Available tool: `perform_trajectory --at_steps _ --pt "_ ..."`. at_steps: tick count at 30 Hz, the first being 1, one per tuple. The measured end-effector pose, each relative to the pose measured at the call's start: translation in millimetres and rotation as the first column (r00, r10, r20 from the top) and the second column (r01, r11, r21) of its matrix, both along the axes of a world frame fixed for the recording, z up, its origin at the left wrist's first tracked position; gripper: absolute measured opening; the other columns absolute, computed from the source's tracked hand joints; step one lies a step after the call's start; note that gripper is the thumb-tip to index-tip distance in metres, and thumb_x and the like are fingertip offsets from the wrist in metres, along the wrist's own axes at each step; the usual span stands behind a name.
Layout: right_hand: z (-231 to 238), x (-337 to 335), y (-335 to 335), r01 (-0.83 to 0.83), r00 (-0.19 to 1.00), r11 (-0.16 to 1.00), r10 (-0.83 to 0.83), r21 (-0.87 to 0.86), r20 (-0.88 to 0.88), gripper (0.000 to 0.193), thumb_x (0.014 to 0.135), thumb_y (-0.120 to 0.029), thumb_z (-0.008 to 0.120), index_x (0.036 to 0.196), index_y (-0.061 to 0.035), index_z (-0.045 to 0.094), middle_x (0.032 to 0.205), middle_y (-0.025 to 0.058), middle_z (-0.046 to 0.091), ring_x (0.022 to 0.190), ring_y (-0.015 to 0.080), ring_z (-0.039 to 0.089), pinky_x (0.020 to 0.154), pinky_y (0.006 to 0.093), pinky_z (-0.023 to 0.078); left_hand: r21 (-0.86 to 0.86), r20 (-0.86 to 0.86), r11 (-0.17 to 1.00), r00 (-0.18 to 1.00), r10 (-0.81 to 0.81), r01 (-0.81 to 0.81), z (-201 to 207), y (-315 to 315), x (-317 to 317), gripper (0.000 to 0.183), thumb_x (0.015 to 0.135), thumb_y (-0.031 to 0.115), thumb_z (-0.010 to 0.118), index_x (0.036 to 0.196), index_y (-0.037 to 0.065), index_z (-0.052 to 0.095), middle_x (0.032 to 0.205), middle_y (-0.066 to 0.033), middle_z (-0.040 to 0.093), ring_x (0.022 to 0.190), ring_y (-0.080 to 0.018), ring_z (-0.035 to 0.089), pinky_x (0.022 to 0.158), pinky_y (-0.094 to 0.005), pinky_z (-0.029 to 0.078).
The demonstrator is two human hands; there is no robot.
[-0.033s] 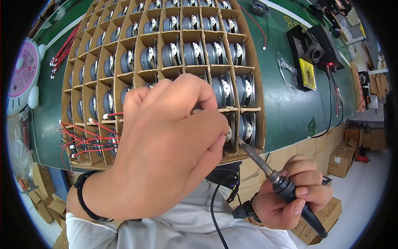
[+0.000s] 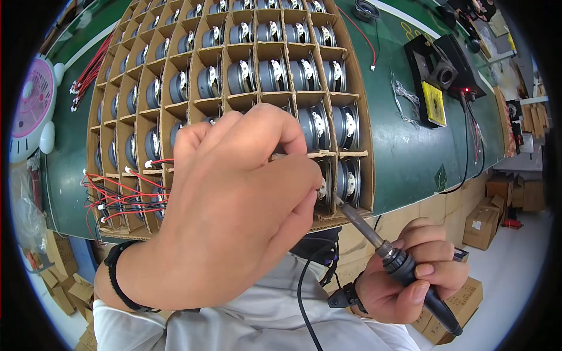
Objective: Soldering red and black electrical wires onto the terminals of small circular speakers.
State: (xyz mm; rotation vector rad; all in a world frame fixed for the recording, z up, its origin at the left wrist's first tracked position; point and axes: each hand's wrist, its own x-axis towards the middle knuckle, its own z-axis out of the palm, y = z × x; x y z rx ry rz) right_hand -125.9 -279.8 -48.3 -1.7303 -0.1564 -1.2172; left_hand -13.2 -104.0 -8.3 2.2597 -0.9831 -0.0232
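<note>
My left hand (image 2: 234, 216) fills the middle of the view, thumb and fingers pinched together over the near right corner of a cardboard grid box (image 2: 366, 175). What the fingertips pinch is hidden. The box holds several round grey speakers (image 2: 345, 126), one per cell. My right hand (image 2: 410, 281) grips a black-handled soldering iron (image 2: 404, 266). Its metal tip reaches up to the speaker in the near row, right beside my left fingertips. Red and black wires (image 2: 117, 196) hang from the speakers in the near left cells.
The box lies on a green table (image 2: 410, 158). A black soldering stand with a yellow sponge (image 2: 433, 104) sits at the right. A bundle of red wires (image 2: 91, 73) and a pink-and-white round device (image 2: 29, 111) lie left. Cardboard cartons (image 2: 486, 222) stand on the floor.
</note>
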Motion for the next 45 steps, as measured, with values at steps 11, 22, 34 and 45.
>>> perform_trajectory --at_steps 11,22,34,45 --pt "1 -6 0 -0.041 0.995 0.998 0.038 -0.039 -0.088 0.026 0.09 -0.025 0.063 0.091 -0.0085 0.043 0.07 0.0053 0.046 0.064 0.0204 0.046 0.062 0.0378 0.036 0.015 0.019 1.0 1.0 0.004 -0.004 -1 -1 0 0.013 0.069 0.012 0.077 0.08 0.013 0.071 0.102 -0.0021 0.057 0.08 -0.0186 0.053 0.082 -0.0375 0.034" --pt "5 -5 1 -0.066 0.986 0.99 0.046 -0.127 -0.159 0.032 0.091 -0.031 0.064 0.088 -0.0084 0.042 0.068 0.0056 0.042 0.063 0.0209 0.044 0.06 0.0376 0.035 0.007 0.016 1.0 1.0 0.02 -0.02 -2 -4 0 0.012 0.067 0.011 0.078 0.076 0.013 0.07 0.101 -0.0014 0.057 0.077 -0.0177 0.052 0.081 -0.0365 0.034" --pt "7 -7 -3 -0.107 0.982 0.977 0.075 -0.185 -0.174 0.032 0.089 -0.03 0.065 0.086 -0.0085 0.042 0.068 0.0055 0.042 0.063 0.0197 0.042 0.059 0.0369 0.032 0.029 0.012 0.999 1.0 0.028 -0.029 0 -4 -3 0.013 0.068 0.009 0.078 0.077 0.013 0.069 0.102 -0.001 0.056 0.079 -0.0172 0.052 0.081 -0.0365 0.033" --pt "10 -3 -3 -0.137 0.98 0.968 0.101 -0.209 -0.173 0.03 0.09 -0.03 0.064 0.087 -0.0095 0.042 0.068 0.0047 0.041 0.064 0.0193 0.042 0.06 0.0364 0.032 0.032 0.014 0.999 0.999 0.032 -0.033 1 -6 -4 0.013 0.068 0.008 0.077 0.076 0.012 0.068 0.101 -0.0018 0.056 0.078 -0.0178 0.053 0.081 -0.0369 0.035"
